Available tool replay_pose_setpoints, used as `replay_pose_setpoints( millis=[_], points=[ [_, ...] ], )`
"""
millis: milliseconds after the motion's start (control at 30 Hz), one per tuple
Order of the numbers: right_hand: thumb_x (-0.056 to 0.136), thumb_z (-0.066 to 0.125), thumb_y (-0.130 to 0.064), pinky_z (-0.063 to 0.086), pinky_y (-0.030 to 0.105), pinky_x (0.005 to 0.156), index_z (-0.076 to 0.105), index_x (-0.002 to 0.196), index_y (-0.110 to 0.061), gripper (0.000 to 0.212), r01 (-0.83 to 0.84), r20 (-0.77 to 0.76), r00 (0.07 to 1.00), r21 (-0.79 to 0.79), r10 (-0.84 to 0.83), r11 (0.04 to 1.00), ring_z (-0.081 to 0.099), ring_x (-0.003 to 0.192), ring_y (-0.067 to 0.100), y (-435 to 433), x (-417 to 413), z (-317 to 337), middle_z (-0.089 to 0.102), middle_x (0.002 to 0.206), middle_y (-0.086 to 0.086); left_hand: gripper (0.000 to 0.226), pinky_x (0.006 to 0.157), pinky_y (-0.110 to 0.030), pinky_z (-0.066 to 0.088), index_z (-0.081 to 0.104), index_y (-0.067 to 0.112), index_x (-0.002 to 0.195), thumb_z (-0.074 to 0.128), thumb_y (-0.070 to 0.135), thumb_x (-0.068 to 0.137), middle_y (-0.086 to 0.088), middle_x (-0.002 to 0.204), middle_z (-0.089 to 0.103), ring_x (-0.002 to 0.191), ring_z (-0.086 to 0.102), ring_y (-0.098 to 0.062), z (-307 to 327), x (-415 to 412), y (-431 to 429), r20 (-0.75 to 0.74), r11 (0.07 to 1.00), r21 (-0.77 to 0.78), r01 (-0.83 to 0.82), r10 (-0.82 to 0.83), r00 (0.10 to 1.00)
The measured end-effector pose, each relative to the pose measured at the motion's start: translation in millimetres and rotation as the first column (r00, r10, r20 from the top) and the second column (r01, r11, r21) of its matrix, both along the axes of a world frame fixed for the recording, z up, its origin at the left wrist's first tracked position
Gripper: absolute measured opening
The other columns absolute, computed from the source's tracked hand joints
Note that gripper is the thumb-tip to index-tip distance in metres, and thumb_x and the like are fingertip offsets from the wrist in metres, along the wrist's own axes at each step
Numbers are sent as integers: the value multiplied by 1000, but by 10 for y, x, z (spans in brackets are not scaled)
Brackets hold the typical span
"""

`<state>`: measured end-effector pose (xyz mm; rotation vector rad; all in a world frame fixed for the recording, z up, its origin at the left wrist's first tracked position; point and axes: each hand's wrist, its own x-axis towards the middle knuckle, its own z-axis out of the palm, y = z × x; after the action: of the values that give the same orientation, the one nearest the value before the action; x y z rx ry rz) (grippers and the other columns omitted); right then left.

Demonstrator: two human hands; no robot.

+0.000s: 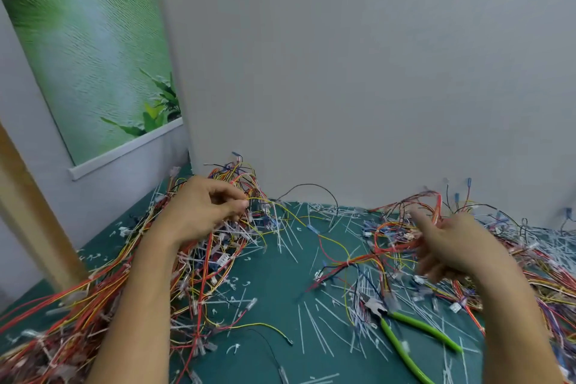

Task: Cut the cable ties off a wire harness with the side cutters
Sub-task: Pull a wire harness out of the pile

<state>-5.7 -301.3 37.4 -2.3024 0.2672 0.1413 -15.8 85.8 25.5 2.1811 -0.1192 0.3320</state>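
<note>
left hand (199, 212) pinches a yellow wire of the wire harness (240, 184), far left of the side cutters (378, 310), likely to tease it free. right hand (448, 246), just beyond the cutters, is blurred, so i cannot tell its grip.

The table (274, 290) has a dark green top and runs back to a pale wall. A left heap of wires (93, 305), red, yellow and orange, spreads across its left side and off the near edge. A right heap of wires (545, 274) covers its right side. Between them lies a small wire bundle (349, 262). White cut cable ties (314, 321) are strewn over the bare middle. The side cutters (402, 330), green-handled, lie handles apart at the near right, and a loose yellow wire (265, 326) lies near the front.
</note>
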Motion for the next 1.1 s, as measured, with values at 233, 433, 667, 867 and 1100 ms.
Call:
replay_pose_setpoints(
  millis=[233, 433, 667, 867, 1100],
  points=[
    [85, 77, -51, 50, 20, 62, 75, 82, -24, 27, -264, 537, 797, -99, 275, 959, 66, 63, -4, 835, -328, 340, 73, 69, -12, 9, 79, -28, 54, 79, 37, 89, 82, 32, 81, 12, 84, 77, 79, 73, -3, 13, 14, -52, -68, 996, 53, 73, -70, 995],
    [100, 66, -31, 50, 30, 71, 73, 108, -5, 28, -671, 289, 576, -366, 765, 644, 66, 76, 19, 1911, 147, 140, 76, 95, 14, 15, 66, -8, 49, 79, 42, 87, 83, 29, 81, 15, 84, 77, 78, 71, 1, 55, -51, -57, -40, 991, 71, 109, -107, 993],
    [91, 74, -48, 33, 16, 46, 74, 73, -23, 30, -741, 238, 587, -227, 774, 632, 45, 42, 0, 1858, 533, 24, 56, 47, -13, 18, 86, -34, 60, 74, 24, 105, 62, 12, 99, 11, 92, 78, 86, 74, -5, -24, -29, 170, -182, 996, 85, 5, 11, 983],
    [94, 76, -34, 29, 12, 42, 75, 80, -10, 27, -697, 320, 640, -142, 698, 703, 39, 36, 1, 1842, 692, -88, 49, 39, -17, 25, 83, -26, 57, 76, 29, 89, 80, 5, 82, 12, 87, 75, 83, 70, -1, -34, -74, 253, -237, 978, 199, -68, 116, 965],
    [95, 74, -30, 29, 12, 43, 75, 81, -9, 25, -642, 416, 681, -56, 603, 764, 38, 36, 2, 1844, 719, -193, 46, 39, -16, 39, 60, -18, 46, 73, 22, 99, 75, -11, 78, 4, 97, 68, 83, 63, -9, -106, -55, 215, -304, 934, 311, -177, 274, 912]
  ],
)
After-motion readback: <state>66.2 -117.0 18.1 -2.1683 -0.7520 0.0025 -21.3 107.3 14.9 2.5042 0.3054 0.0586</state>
